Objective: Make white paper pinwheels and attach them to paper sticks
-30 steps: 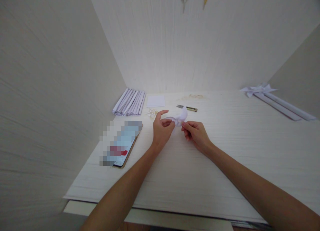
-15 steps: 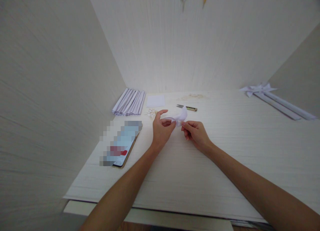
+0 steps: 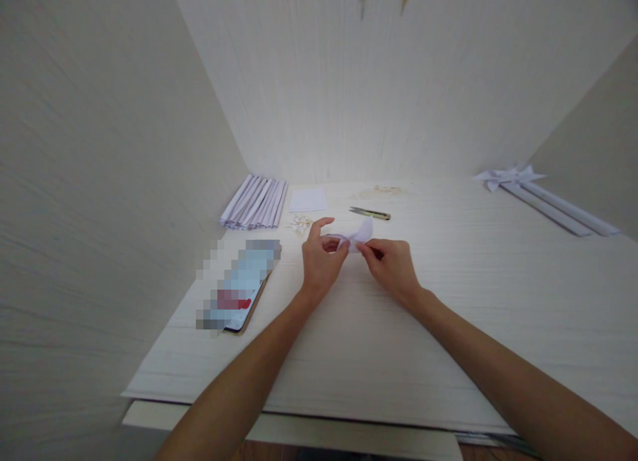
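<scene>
Between my two hands is a small piece of folded white paper [image 3: 363, 231], its curved flap standing up at the right. My left hand [image 3: 323, 256] pinches its left part between thumb and fingers, with the index finger raised away. On the lower right side, the thumb and fingertips of my right hand [image 3: 391, 263] are pressed together at the paper's edge. Fingers cover the middle of the fold. Just behind the paper lies a pair of thread snips [image 3: 369, 213], and small white scraps [image 3: 301, 224] lie behind my left hand.
A phone [image 3: 249, 281], partly blurred out, lies left of my forearm. Rolled white paper strips [image 3: 255, 202] and a flat white sheet [image 3: 308, 200] are at the back left. Folded paper pieces [image 3: 508, 177] and long strips [image 3: 558, 208] lie back right. Walls [image 3: 349, 102] enclose the table [image 3: 473, 275].
My right hand has turned slightly, its fingers now more tucked under at the paper's edge. My left hand keeps its pinch. The whole view has shifted a little.
</scene>
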`<state>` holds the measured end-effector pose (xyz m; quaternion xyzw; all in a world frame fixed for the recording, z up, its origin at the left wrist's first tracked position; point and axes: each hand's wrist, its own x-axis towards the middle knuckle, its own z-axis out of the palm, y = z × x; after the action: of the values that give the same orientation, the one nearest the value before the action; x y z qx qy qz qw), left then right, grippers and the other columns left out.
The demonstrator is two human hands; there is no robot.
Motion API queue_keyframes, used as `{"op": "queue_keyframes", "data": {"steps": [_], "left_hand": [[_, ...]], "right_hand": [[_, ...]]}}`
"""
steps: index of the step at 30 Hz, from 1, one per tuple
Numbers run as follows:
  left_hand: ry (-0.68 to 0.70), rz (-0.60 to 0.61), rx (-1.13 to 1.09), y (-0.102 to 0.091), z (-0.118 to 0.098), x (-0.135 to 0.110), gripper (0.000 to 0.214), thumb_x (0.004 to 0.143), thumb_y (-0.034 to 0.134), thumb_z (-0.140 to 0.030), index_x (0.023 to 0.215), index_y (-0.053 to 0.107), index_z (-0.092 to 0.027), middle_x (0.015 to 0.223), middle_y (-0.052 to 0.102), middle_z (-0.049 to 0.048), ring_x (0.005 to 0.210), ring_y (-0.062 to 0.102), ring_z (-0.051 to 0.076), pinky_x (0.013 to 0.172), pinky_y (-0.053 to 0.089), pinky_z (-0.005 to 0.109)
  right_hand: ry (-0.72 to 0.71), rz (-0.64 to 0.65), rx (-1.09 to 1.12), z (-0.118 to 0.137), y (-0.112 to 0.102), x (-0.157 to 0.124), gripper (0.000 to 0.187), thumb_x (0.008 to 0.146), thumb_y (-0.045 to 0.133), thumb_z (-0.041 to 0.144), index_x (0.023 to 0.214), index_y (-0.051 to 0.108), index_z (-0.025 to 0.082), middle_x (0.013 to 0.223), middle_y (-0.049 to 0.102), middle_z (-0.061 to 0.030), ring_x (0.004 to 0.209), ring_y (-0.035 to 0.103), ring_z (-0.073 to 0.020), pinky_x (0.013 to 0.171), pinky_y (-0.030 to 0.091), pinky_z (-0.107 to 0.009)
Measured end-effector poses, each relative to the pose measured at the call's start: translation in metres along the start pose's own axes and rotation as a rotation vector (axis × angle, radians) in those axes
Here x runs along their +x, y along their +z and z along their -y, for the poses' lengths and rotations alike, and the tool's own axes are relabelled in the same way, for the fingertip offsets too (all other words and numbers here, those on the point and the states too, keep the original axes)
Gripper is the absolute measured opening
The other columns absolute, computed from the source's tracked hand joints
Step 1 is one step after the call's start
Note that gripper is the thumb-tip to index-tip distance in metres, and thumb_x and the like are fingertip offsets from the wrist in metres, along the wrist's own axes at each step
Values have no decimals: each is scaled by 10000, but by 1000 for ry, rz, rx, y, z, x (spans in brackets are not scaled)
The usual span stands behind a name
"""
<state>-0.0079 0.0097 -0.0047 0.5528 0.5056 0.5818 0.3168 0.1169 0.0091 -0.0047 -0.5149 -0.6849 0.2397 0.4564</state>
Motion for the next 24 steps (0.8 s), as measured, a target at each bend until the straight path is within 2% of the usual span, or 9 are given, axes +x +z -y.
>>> {"op": "queue_keyframes", "data": {"steps": [4, 6, 11, 13, 15, 18, 20, 22, 24], "left_hand": [[53, -9, 3, 0, 1, -1, 428, 606, 570, -129, 1010, 437, -179, 603, 586, -42, 573, 595, 98, 595, 482, 216], [72, -18, 12, 0, 1, -1, 423, 609, 569, -128, 1008, 439, -180, 610, 586, -42, 574, 596, 97, 605, 487, 222], [73, -27, 37, 0, 1, -1, 437, 605, 573, -118, 1017, 439, -181, 603, 586, -45, 572, 596, 95, 600, 491, 217], [81, -34, 40, 0, 1, -1, 440, 603, 575, -114, 1016, 440, -180, 604, 587, -46, 573, 596, 93, 599, 492, 212], [95, -38, 47, 0, 1, -1, 442, 602, 575, -113, 1017, 439, -181, 606, 587, -47, 575, 597, 92, 601, 492, 212], [126, -54, 57, 0, 2, -2, 439, 608, 573, -123, 1021, 441, -188, 617, 588, -45, 577, 600, 94, 605, 494, 220], [141, -62, 57, 0, 3, -2, 438, 610, 574, -128, 1023, 442, -192, 629, 591, -41, 580, 601, 97, 607, 494, 224], [133, -52, 47, 0, 3, -2, 442, 610, 573, -127, 1027, 439, -189, 624, 591, -40, 576, 600, 98, 605, 494, 225], [111, -39, 31, 1, 3, -2, 448, 611, 572, -128, 1033, 431, -183, 613, 590, -40, 572, 598, 99, 601, 493, 225]], "right_hand": [[373, 200, 353, 2, 3, 3, 334, 669, 480, 427, 456, 471, 170, 329, 381, 48, 275, 311, -64, 325, 204, -212], [426, 239, 397, 3, 4, 3, 339, 675, 461, 441, 469, 463, 172, 333, 379, 51, 264, 304, -63, 318, 195, -210], [-36, 65, -138, 6, -2, 0, 291, 705, 461, 304, 458, 491, 152, 433, 499, -15, 400, 431, -95, 427, 267, -226], [-138, 19, -242, 8, -3, 1, 279, 700, 465, 271, 450, 491, 150, 460, 519, -30, 440, 445, -104, 452, 269, -233], [-25, 52, -147, 10, -2, 2, 291, 704, 455, 285, 446, 485, 153, 403, 476, -11, 387, 413, -94, 423, 259, -228], [304, 174, 188, 11, 1, 5, 313, 706, 440, 361, 463, 466, 165, 331, 378, 41, 285, 321, -72, 351, 221, -216], [389, 213, 288, 10, 2, 5, 332, 713, 422, 397, 475, 460, 169, 326, 361, 51, 266, 297, -69, 335, 209, -216], [268, 166, 161, 9, 1, 4, 333, 718, 430, 379, 466, 467, 164, 342, 393, 33, 292, 333, -76, 358, 226, -220], [15, 73, -98, 7, -1, 2, 325, 728, 437, 324, 455, 482, 154, 394, 466, -6, 361, 401, -92, 407, 250, -228]]}}
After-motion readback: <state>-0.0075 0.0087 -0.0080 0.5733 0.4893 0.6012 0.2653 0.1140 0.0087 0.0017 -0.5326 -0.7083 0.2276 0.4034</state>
